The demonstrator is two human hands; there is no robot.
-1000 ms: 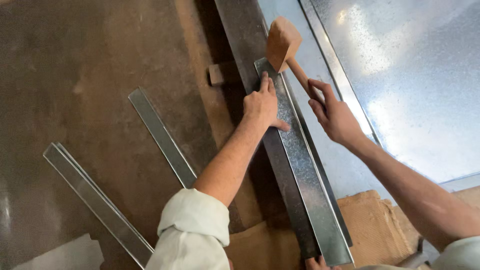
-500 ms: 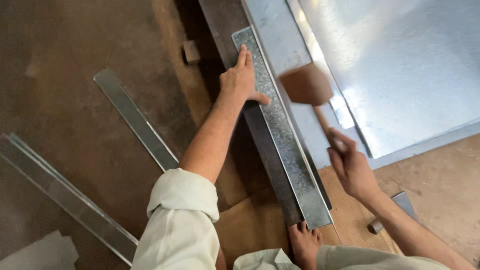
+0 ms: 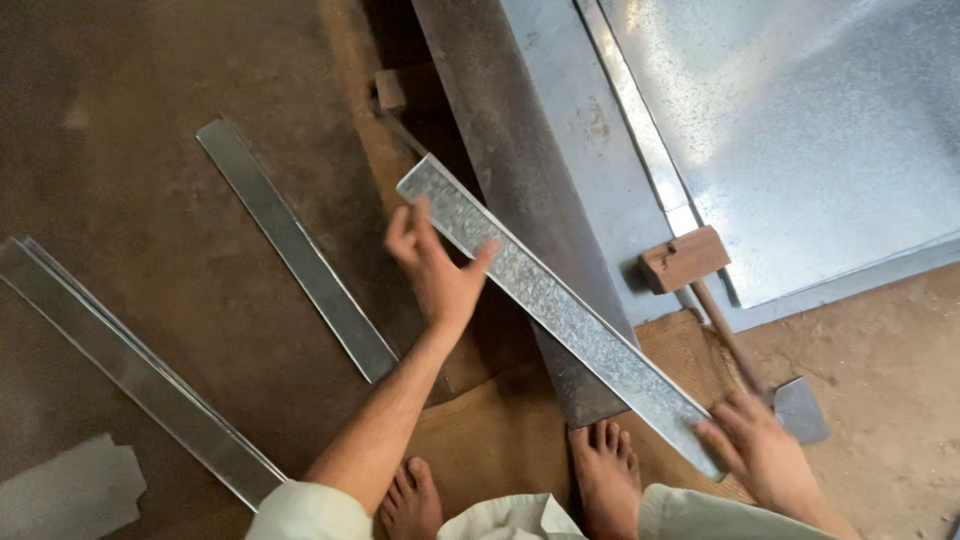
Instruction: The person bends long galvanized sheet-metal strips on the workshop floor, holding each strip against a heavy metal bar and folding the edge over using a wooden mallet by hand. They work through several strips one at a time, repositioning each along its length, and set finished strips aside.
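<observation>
Left hand (image 3: 437,275) open, fingers spread, touching long galvanized metal strip (image 3: 560,305); right hand (image 3: 765,450) grips its near end beside wooden mallet (image 3: 700,285). Support both ends evenly, mind sharp edges.

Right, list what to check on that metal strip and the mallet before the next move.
1. Left hand on the galvanized strip: thumb touches its edge, fingers spread, no closed grip. Not ok.
2. Right hand at the strip's near end: fingers lie on it, but whether they close on it is hidden. Cannot tell.
3. Strip seated along the dark rail: it lies askew across the rail. Not ok.
4. Wooden mallet out of the way: it lies beside the rail, clear of the strip. Ok.
5. Bare foot clear of the strip: it is right by the strip's near end. Not ok.
</observation>
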